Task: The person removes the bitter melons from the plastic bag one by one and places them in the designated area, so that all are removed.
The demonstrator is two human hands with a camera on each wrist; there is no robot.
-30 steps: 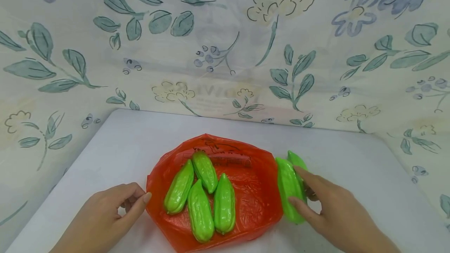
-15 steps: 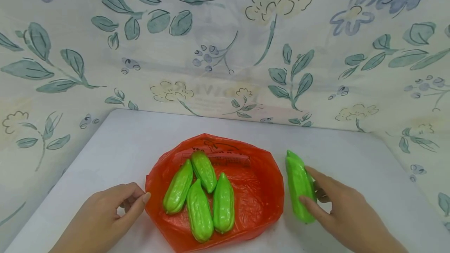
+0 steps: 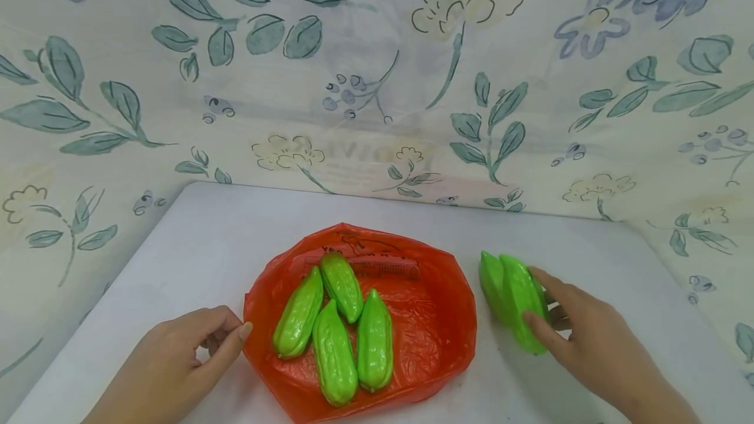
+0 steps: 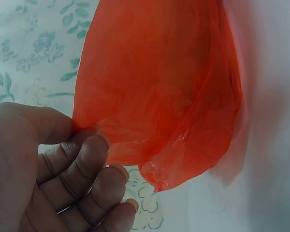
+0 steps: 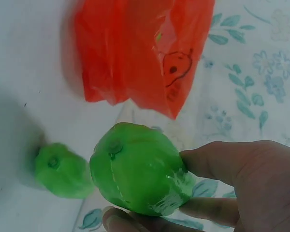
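My left hand [image 3: 171, 362] pinches the left rim of an open red plastic bag [image 3: 432, 293] between thumb and finger; the left wrist view shows its bag wall [image 4: 145, 72] stretching away from the fingertips. Several glossy green ridged gourds [image 3: 375, 342] lie inside the bag. To the right of it, my right hand [image 3: 589, 332] grips another green ridged gourd [image 3: 524, 303] between thumb and fingers. A second loose gourd [image 3: 491, 283] lies on the table, partly hidden behind the held one. In the right wrist view the held gourd [image 5: 140, 169] is raised above the table beside that loose gourd [image 5: 63, 170].
The white table [image 3: 235, 228] carries the bag near its front middle. Behind and at both sides stands a floral-patterned cloth [image 3: 377, 51] with leaves and flowers. Dark print marks the bag's far inner wall.
My right hand has carried its gourd rightward, away from the bag's right rim, so the loose gourd now shows to its left. The left hand and the bag have stayed put.
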